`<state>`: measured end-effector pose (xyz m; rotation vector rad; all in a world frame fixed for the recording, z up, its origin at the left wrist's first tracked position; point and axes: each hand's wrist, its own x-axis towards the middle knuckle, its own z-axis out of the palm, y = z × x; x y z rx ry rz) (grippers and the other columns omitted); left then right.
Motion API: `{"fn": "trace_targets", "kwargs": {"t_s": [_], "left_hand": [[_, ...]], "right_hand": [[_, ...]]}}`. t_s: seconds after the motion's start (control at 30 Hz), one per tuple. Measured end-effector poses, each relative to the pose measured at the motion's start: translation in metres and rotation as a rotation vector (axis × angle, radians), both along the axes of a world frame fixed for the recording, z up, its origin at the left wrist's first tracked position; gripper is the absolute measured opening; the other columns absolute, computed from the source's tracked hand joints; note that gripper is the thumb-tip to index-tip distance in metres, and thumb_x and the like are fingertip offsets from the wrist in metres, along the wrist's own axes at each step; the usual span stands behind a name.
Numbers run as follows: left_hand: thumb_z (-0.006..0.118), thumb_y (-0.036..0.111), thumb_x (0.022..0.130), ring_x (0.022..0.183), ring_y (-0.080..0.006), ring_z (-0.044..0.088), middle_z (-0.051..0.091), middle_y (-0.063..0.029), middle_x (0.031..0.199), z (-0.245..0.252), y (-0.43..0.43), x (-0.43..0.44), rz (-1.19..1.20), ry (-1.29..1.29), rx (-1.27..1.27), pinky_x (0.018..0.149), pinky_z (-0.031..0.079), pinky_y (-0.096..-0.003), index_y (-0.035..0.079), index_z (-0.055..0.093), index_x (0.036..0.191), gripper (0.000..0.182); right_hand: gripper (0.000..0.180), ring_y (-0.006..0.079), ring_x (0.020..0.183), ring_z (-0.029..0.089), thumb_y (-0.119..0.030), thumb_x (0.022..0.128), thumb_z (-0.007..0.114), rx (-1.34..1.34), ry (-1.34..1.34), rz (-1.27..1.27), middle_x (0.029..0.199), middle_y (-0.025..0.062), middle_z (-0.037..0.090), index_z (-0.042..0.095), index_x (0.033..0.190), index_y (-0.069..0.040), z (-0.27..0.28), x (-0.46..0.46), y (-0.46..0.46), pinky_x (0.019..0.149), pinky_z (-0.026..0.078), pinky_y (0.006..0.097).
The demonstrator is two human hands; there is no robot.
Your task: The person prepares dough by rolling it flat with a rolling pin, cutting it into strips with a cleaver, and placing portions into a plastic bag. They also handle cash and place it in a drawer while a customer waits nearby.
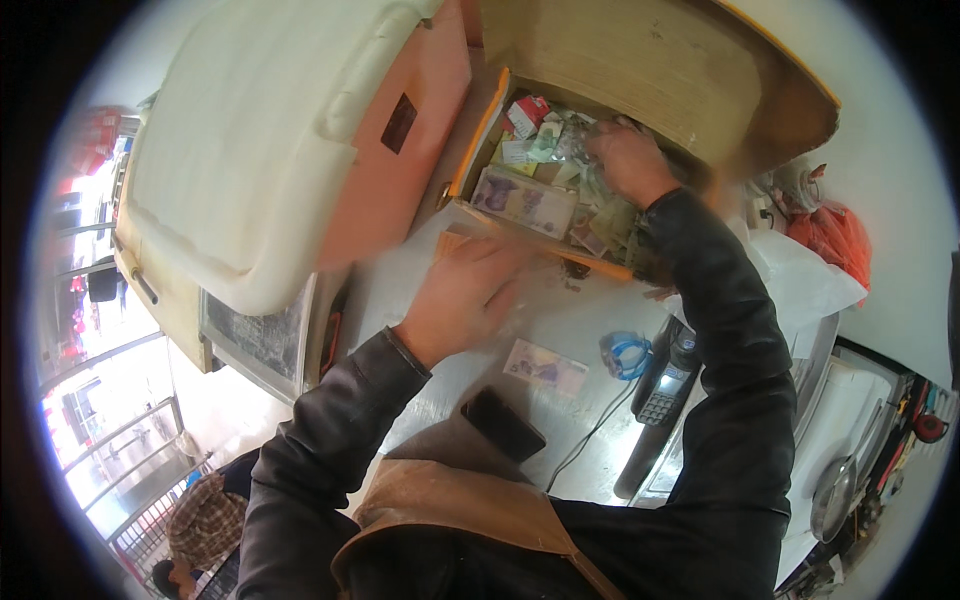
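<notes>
An open box with orange edges stands before me, its large lid raised at the back. Inside lie loose banknotes, a stack of purple banknotes and a red-and-white packet. My right hand reaches in among the loose notes; its fingertips are blurred and partly hidden. Just outside the front wall, my left hand is blurred, fingers bent, beside a small orange piece; whether it holds anything is unclear. On the metal tabletop lie one purple banknote and a black phone.
A cordless handset and a coiled blue cable lie to the right. A large pinkish container with a whitish lid looms at the left. Red and white plastic bags sit far right. Another person is at lower left.
</notes>
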<state>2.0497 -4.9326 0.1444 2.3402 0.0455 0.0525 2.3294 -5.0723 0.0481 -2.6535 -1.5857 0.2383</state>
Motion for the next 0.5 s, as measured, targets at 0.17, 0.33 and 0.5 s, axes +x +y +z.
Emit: {"fn": "trace_targets", "kwargs": {"t_s": [0.17, 0.33, 0.5], "left_hand": [[0.066, 0.004, 0.082, 0.096, -0.0391, 0.063, 0.066, -0.0183, 0.104, 0.003, 0.005, -0.014, 0.01, 0.055, 0.04, 0.085, 0.052, -0.0428, 0.002, 0.066, 0.105, 0.023], [0.069, 0.003, 0.084, 0.093, -0.0291, 0.068, 0.067, -0.0155, 0.102, 0.013, 0.01, -0.01, 0.124, -0.008, -0.102, 0.085, 0.053, -0.0368, 0.001, 0.066, 0.108, 0.024], [0.072, 0.007, 0.087, 0.096, -0.0211, 0.067, 0.068, -0.0131, 0.101, 0.05, 0.007, -0.005, 0.5, -0.227, -0.212, 0.089, 0.053, -0.0337, -0.003, 0.065, 0.115, 0.031]], "right_hand": [[0.018, 0.037, 0.116, 0.06, -0.007, 0.083, 0.061, -0.024, 0.031, 0.005, 0.118, 0.0126, 0.066, 0.073, 0.096, -0.008, 0.027, -0.005, -0.001, 0.098, 0.047, 0.051], [0.021, 0.0317, 0.09, 0.066, -0.011, 0.084, 0.07, 0.556, 0.36, 0.015, 0.102, 0.0138, 0.069, 0.07, 0.103, -0.003, 0.101, -0.011, -0.024, 0.082, 0.053, 0.0375], [0.027, 0.0131, 0.08, 0.061, -0.004, 0.088, 0.071, 0.589, 0.834, -0.208, 0.093, 0.0074, 0.069, 0.067, 0.114, -0.001, 0.149, -0.047, -0.03, 0.078, 0.052, 0.0286]]}}
